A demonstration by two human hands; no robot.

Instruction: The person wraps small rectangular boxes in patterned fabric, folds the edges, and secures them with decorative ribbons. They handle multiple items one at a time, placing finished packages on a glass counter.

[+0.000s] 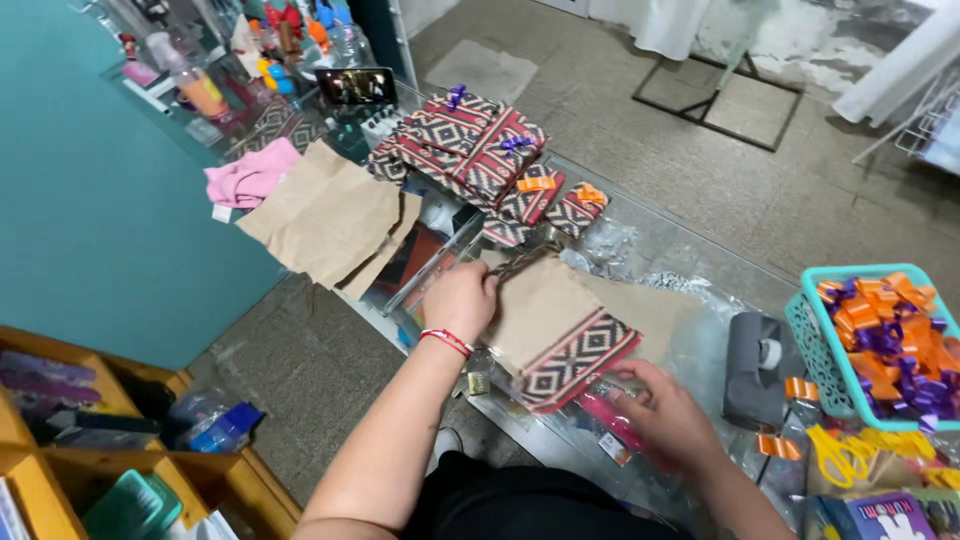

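patterned paper (pixel 560 340) between left hand (pixel 462 298), right hand (pixel 668 412)

Small shop, glass display counter (pixel 640 215), wrapped gift parcels (pixel 470 145), basket of ribbon bows (pixel 885 335)

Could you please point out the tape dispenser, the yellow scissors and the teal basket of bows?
Tape dispenser (pixel 757 370), head view, on its dark body.
Yellow scissors (pixel 838 452), head view, on a handle loop.
Teal basket (pixel 806 335), head view, on its left wall.

Your left hand (pixel 460 298) presses the brown paper (pixel 545 305) w/ patterned wrap (pixel 578 358) on the glass counter (pixel 690 265); right hand (pixel 668 415) at its lower edge, near tape dispenser (pixel 757 368).
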